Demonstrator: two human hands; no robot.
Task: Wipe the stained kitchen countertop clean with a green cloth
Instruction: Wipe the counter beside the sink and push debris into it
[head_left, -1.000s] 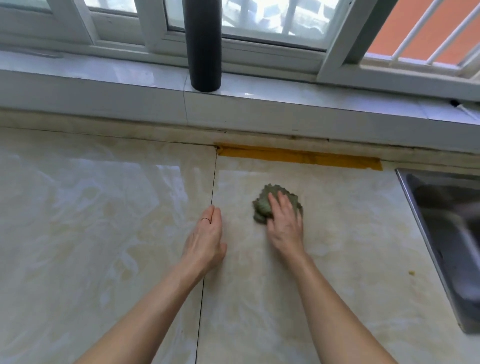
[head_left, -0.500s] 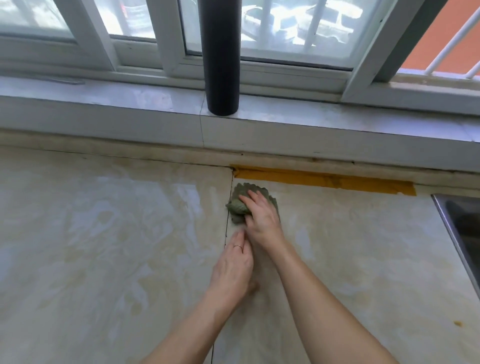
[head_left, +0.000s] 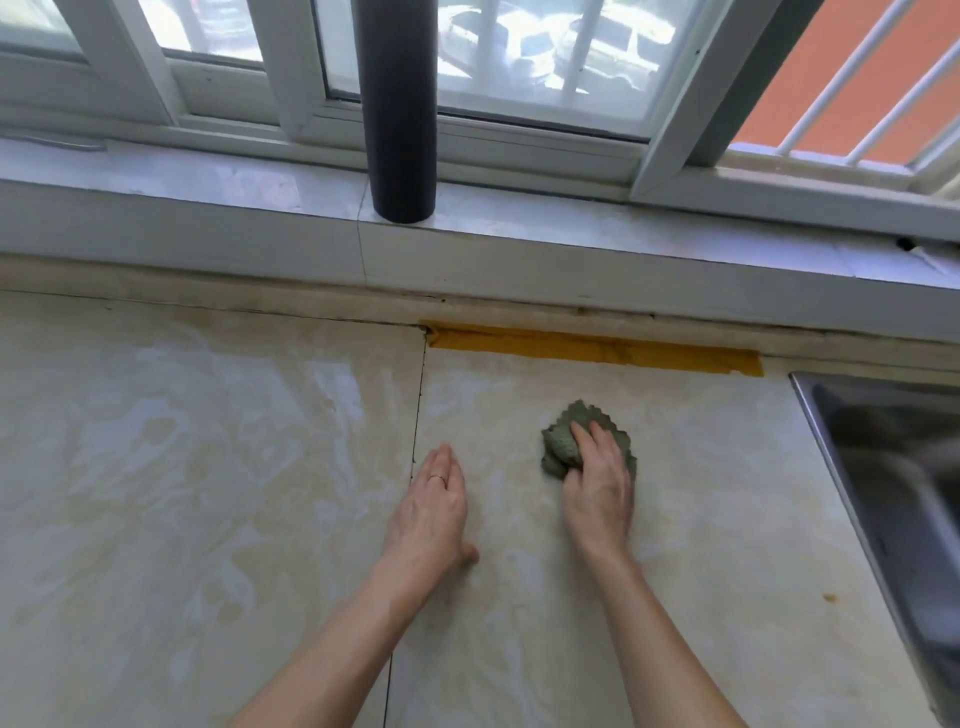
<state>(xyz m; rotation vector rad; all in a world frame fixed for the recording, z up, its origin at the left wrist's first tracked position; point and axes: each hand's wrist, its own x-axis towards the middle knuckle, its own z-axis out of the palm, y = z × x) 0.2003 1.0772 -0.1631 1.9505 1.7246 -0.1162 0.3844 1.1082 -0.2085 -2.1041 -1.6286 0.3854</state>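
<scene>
A crumpled green cloth (head_left: 563, 441) lies on the beige marbled countertop (head_left: 208, 467), right of the dark seam. My right hand (head_left: 597, 486) lies on top of it, fingers pressing the cloth down and partly covering it. My left hand (head_left: 431, 509) rests flat on the counter beside the seam, fingers straight, a ring on one finger, holding nothing. A small orange-brown stain (head_left: 829, 598) marks the counter near the sink.
A steel sink (head_left: 893, 493) opens at the right edge. A strip of yellow tape (head_left: 592, 351) runs along the back joint under the white window ledge (head_left: 519, 234). A black pipe (head_left: 400, 130) stands on the ledge.
My right hand has slid the cloth from the seam near the tape to the right and nearer me. My left hand stayed by the seam.
</scene>
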